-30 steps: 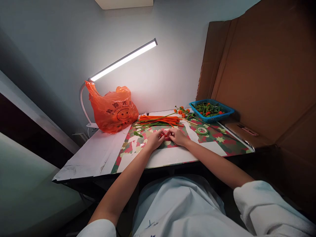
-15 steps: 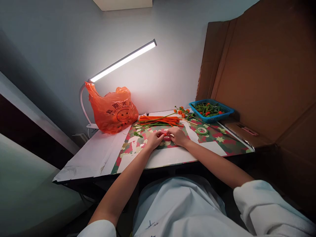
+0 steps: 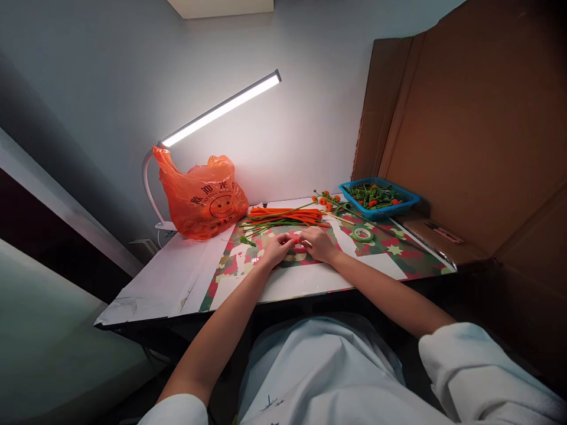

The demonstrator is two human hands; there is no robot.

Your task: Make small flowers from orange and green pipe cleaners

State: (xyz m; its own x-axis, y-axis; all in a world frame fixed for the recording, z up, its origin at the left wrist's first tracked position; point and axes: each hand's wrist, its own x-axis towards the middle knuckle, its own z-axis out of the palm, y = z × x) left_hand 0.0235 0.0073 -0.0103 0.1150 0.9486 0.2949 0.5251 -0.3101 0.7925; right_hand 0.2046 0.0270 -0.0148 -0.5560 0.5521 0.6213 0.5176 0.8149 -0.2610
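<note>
Over the patterned table covering, my left hand (image 3: 277,250) and my right hand (image 3: 318,244) meet with thumbs and fingertips pinched together. Between them shows a bit of a small orange piece (image 3: 296,241), fuzzy like a pipe cleaner; the fingers hide most of it. Just beyond my hands lies a bundle of orange pipe cleaners (image 3: 283,215), with green stems (image 3: 270,225) along its near side. A small green twisted piece (image 3: 247,241) rests to the left. Right of my right hand is a roll of green tape (image 3: 362,235).
A blue basket (image 3: 398,208) of green and orange craft pieces stands at the back right, beside orange flowers on stems (image 3: 326,202). An orange plastic bag (image 3: 199,200) sits under a lit lamp (image 3: 221,109). Cardboard (image 3: 465,130) walls the right side, with a cutter (image 3: 444,232) near it.
My fingers have shifted very slightly around the small orange piece. Everything else stays where it was.
</note>
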